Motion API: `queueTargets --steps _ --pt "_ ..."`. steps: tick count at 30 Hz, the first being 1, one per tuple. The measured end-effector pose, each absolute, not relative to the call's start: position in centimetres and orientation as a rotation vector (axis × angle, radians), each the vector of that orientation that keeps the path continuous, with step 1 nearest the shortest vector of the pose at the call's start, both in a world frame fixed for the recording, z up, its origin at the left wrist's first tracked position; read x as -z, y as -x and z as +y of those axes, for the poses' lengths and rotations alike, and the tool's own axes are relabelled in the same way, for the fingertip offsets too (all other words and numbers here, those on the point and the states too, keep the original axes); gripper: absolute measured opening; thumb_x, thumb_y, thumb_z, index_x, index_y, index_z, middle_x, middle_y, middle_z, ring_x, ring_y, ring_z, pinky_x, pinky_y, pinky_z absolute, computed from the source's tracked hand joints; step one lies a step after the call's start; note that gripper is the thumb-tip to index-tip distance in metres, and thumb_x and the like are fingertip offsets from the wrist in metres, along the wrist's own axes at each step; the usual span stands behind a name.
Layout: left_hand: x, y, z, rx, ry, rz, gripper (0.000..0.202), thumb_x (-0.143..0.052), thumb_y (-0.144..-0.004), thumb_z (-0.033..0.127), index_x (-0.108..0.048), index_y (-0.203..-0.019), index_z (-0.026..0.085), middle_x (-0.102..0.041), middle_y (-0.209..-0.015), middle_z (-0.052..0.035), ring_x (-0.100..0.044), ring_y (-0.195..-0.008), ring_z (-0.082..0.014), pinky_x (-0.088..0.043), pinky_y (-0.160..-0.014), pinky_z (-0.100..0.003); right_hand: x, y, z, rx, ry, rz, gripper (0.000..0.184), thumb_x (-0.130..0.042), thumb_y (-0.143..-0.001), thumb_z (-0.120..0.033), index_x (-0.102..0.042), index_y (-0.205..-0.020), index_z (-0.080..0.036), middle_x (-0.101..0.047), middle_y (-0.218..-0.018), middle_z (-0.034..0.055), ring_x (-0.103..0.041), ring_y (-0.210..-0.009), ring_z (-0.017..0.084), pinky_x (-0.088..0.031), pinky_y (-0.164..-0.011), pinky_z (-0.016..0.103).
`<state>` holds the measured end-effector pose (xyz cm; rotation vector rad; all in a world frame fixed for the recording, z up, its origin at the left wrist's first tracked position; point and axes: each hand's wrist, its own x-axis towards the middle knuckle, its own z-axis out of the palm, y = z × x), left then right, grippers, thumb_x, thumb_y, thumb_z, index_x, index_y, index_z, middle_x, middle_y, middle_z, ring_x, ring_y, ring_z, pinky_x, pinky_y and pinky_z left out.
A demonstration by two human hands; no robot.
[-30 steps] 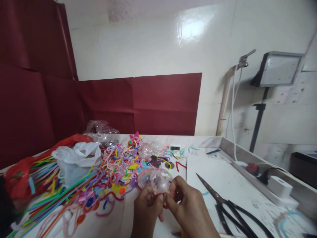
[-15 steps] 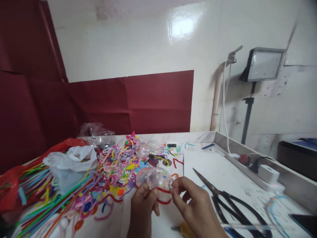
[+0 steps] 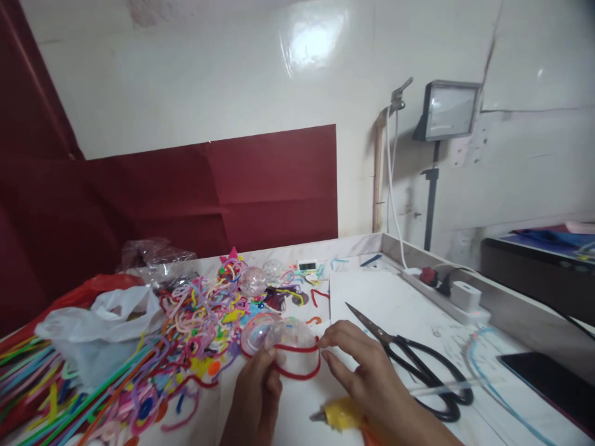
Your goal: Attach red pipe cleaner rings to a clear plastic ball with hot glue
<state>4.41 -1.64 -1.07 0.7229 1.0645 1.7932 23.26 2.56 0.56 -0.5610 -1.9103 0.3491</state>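
Observation:
My left hand (image 3: 255, 393) pinches the left side of a red pipe cleaner (image 3: 297, 375), bent into a loop by the rim of a clear plastic dome (image 3: 292, 333). My right hand (image 3: 369, 368) is at the loop's right end, thumb and forefinger slightly apart, with the tips close to the red strand. Whether they touch it is hard to tell. Behind my left fingers lies another clear round piece (image 3: 256, 331) with a coloured edge. Partly under my right hand is a yellow glue gun (image 3: 344, 413) with a metal nozzle.
Black-handled scissors (image 3: 400, 353) lie right of my right hand, near a phone (image 3: 551, 384) and a power strip (image 3: 446, 300). Mixed pipe cleaners and craft bits (image 3: 199, 322) fill the left, beside a white plastic bag (image 3: 106, 328). Clear balls (image 3: 253, 282) stand behind.
The view has turned to the right. My right fingers have loosened from a pinch on the red pipe cleaner, and more of the glue gun shows. My left hand keeps its pinch.

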Motion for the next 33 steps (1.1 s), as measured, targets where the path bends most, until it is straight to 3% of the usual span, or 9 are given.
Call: queueTargets --steps 5,14,23,28,33 --pt "-0.2 -4.7 -0.6 -1.624 -0.38 0.989 0.021 -0.067 -0.072 0.005 -0.051 -0.064 0.018 -0.053 -0.049 0.0066 -0.038 -0.033 -0.0022 -0.034 -0.032 -0.01 -1.0 -23.5 2.4 -0.349 0.574 -1.974 0.015 -0.049 -0.093 -0.009 -0.057 -0.097 -0.022 -0.059 -0.09 0.0036 -0.055 -0.085 0.018 -0.045 -0.073 0.031" --pt "-1.9 -5.5 -0.9 -1.587 -0.17 0.917 0.037 -0.04 -0.092 0.002 -0.045 -0.059 0.017 -0.039 -0.036 0.0102 -0.035 -0.025 -0.0015 -0.03 -0.027 -0.01 -1.4 -23.1 1.7 -0.076 0.572 -2.11 0.015 -0.042 -0.096 -0.011 -0.053 -0.089 -0.019 -0.059 -0.083 0.0055 -0.051 -0.078 0.02 -0.039 -0.068 0.033" --pt "-2.1 -5.6 -1.0 -1.606 -0.099 0.876 0.032 -0.048 -0.087 0.002 -0.043 -0.06 0.018 -0.04 -0.037 0.0112 -0.034 -0.026 -0.0006 -0.027 -0.029 -0.009 -1.2 -22.9 0.6 0.11 0.566 -2.107 0.018 -0.041 -0.094 -0.011 -0.058 -0.096 -0.014 -0.06 -0.085 0.0087 -0.052 -0.076 0.021 -0.041 -0.066 0.034" --pt "-2.3 -5.7 -1.0 -1.583 -0.055 0.86 0.033 -0.045 -0.09 0.004 -0.043 -0.06 0.018 -0.039 -0.036 0.0111 -0.034 -0.025 -0.0004 -0.026 -0.028 -0.009 -1.2 -22.8 0.2 0.252 0.569 -2.08 0.019 -0.052 -0.09 -0.016 -0.059 -0.107 -0.013 -0.064 -0.094 0.0116 -0.054 -0.082 0.024 -0.046 -0.069 0.036" --pt "-2.6 -5.8 -1.0 -1.593 -0.07 0.869 0.037 -0.041 -0.093 0.005 -0.042 -0.059 0.019 -0.037 -0.034 0.0116 -0.035 -0.023 -0.001 -0.028 -0.028 -0.009 -0.8 -22.5 0.6 0.444 0.519 -2.019 0.019 -0.048 -0.091 -0.01 -0.06 -0.106 -0.01 -0.065 -0.09 0.0117 -0.056 -0.077 0.022 -0.045 -0.066 0.034"
